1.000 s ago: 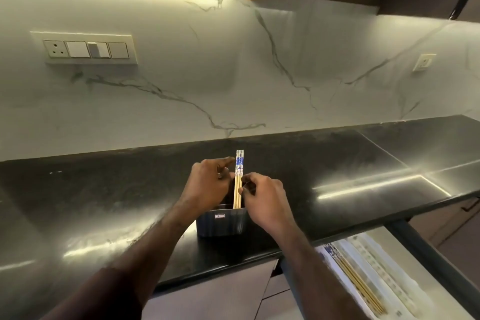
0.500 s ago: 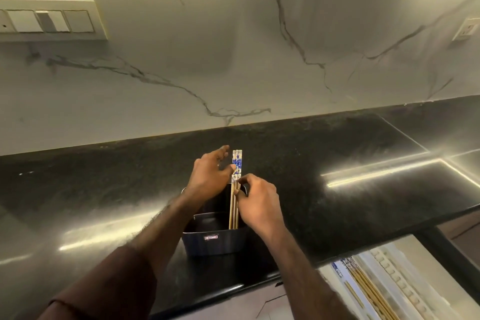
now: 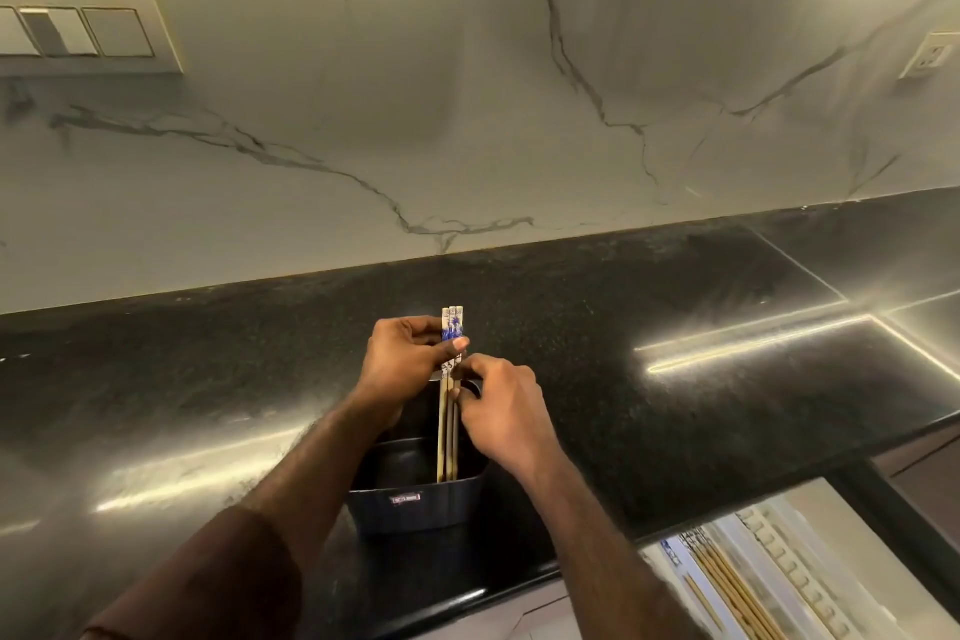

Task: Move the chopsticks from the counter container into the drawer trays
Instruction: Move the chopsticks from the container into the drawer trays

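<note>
Both hands meet above a dark container (image 3: pixel 415 504) that stands near the front edge of the black speckled table (image 3: pixel 675 405). The left hand (image 3: pixel 402 364) has its fingers curled round the upper part of a small bundle of chopsticks (image 3: pixel 451 395), with the thumb laid across their patterned tops. The right hand (image 3: pixel 506 413) pinches the same bundle just below, its fingertips (image 3: pixel 460 379) touching the sticks where the pattern ends. The chopsticks stand upright and close together, about three of them as far as the view tells, with their lower ends inside the container at its near right corner. Each is a slim, pale wooden stick; the top part is white with a blue print, and the tops are squared off and level with one another. The container is a dark blue rectangular tub with rounded corners and a small label on its near wall. Below the table's front edge, at the lower right, a drawer is pulled out, and a white tray (image 3: pixel 795 572) in it holds more chopsticks (image 3: pixel 727 582) of the same kind lying flat side by side. Behind the table rises a veined marble wall (image 3: pixel 467 120) with a switch plate (image 3: pixel 88 31) at the left.
</note>
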Available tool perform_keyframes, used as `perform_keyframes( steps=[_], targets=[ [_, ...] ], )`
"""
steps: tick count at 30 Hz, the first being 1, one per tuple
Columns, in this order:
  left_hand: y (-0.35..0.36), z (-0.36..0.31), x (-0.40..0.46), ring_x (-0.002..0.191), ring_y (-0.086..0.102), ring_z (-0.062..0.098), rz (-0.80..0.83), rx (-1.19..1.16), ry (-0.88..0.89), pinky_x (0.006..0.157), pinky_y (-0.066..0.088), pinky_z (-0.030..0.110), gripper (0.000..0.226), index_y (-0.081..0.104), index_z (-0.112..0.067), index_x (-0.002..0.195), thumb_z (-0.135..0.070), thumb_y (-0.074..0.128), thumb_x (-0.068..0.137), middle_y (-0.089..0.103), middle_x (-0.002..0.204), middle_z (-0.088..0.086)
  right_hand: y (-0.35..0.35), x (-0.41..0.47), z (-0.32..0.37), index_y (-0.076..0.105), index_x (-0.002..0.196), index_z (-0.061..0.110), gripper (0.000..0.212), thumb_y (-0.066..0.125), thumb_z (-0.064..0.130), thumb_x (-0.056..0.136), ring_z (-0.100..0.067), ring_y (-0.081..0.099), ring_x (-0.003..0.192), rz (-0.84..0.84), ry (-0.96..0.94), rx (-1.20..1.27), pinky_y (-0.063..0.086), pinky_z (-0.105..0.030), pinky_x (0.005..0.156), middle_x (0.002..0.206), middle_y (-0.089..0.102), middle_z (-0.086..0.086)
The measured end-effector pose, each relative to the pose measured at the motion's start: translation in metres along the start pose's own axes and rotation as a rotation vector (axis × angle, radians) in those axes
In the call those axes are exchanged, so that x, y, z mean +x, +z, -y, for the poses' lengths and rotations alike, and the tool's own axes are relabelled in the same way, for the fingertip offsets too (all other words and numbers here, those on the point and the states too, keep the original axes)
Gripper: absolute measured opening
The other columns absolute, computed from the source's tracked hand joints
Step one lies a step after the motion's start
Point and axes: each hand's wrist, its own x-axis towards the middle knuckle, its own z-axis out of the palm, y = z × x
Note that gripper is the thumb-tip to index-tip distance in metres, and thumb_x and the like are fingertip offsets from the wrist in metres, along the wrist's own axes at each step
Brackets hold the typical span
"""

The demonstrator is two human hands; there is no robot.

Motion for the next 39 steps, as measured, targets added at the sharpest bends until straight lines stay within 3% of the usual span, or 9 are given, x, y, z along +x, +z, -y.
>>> perform_keyframes(
  steps=[5,8,11,14,20,25,31,36,39],
  targets=[
    [-0.017,-0.041,-0.012,0.085,0.074,0.017,0.023,-0.088,0.077,0.066,0.058,0.022,0.022,0.074,-0.013,0.097,-0.009,0.078,0.076,0.077,0.089,0.004,0.001,-0.011,0.010,0.053,0.097,0.029,0.015,0.064,0.023,0.089,-0.003,0.064,0.071,-0.051,-0.040,0.080,0.057,-0.023,0.065,0.081,0.064,0.011],
    [-0.032,-0.081,-0.024,0.083,0.075,0.019,0.020,-0.145,0.147,0.063,0.059,0.025,0.026,0.073,-0.011,0.097,-0.009,0.079,0.071,0.078,0.088,0.005,-0.002,-0.020,0.021,0.048,0.099,0.029,0.019,0.064,0.024,0.091,-0.004,0.066,0.075,-0.027,-0.051,0.181,0.058,-0.023,0.062,0.091,0.066,0.009],
    [-0.045,-0.125,-0.044,0.080,0.075,0.022,0.030,-0.184,0.232,0.064,0.059,0.029,0.034,0.073,-0.010,0.094,-0.015,0.079,0.062,0.078,0.087,0.007,-0.007,-0.032,0.034,0.055,0.100,0.029,0.011,0.062,0.032,0.092,-0.003,0.066,0.078,-0.015,-0.072,0.266,0.056,-0.020,0.063,0.095,0.068,0.010],
    [-0.056,-0.161,-0.068,0.078,0.075,0.021,0.043,-0.193,0.317,0.061,0.058,0.028,0.033,0.073,-0.011,0.091,-0.017,0.078,0.060,0.078,0.085,0.006,-0.016,-0.049,0.045,0.066,0.102,0.032,0.012,0.060,0.035,0.093,-0.007,0.069,0.083,0.054,-0.073,0.427,0.060,-0.027,0.068,0.091,0.072,0.008],
    [-0.055,-0.189,-0.108,0.081,0.075,0.019,0.062,-0.187,0.386,0.062,0.059,0.027,0.017,0.072,-0.013,0.093,-0.003,0.071,0.080,0.077,0.086,0.002,-0.032,-0.098,0.052,0.069,0.105,0.022,0.015,0.059,0.025,0.095,-0.021,0.072,0.091,0.172,0.000,0.760,0.060,-0.038,0.080,0.096,0.074,-0.007],
    [-0.025,-0.193,-0.133,0.083,0.075,0.020,0.138,-0.196,0.390,0.064,0.059,0.028,0.018,0.072,-0.014,0.095,-0.004,0.072,0.079,0.078,0.088,0.004,-0.057,-0.138,0.041,0.070,0.105,0.011,0.017,0.059,0.016,0.094,-0.022,0.073,0.093,0.150,0.058,0.882,0.060,-0.032,0.077,0.094,0.075,-0.009],
    [0.032,-0.196,-0.172,0.086,0.075,0.023,0.220,-0.234,0.389,0.066,0.060,0.032,0.036,0.071,-0.013,0.099,-0.021,0.077,0.064,0.077,0.093,0.006,-0.098,-0.189,0.008,0.072,0.103,0.013,0.015,0.061,0.015,0.093,-0.023,0.073,0.091,0.079,0.058,0.818,0.061,-0.035,0.079,0.093,0.076,-0.008],
    [0.092,-0.191,-0.215,0.086,0.075,0.023,0.264,-0.234,0.382,0.064,0.059,0.029,0.037,0.071,-0.011,0.102,-0.021,0.077,0.066,0.077,0.093,0.006,-0.142,-0.246,-0.033,0.074,0.097,0.014,0.012,0.063,0.014,0.092,-0.024,0.074,0.085,0.050,0.086,0.801,0.060,-0.028,0.072,0.088,0.076,-0.009],
    [0.140,-0.181,-0.248,0.086,0.075,0.023,0.279,-0.266,0.350,0.064,0.059,0.028,0.038,0.071,-0.009,0.102,-0.020,0.077,0.066,0.077,0.093,0.007,-0.176,-0.291,-0.069,0.073,0.100,0.008,0.014,0.063,0.014,0.092,-0.025,0.074,0.086,0.039,0.121,0.753,0.060,-0.034,0.078,0.088,0.076,-0.011]
  ],
)
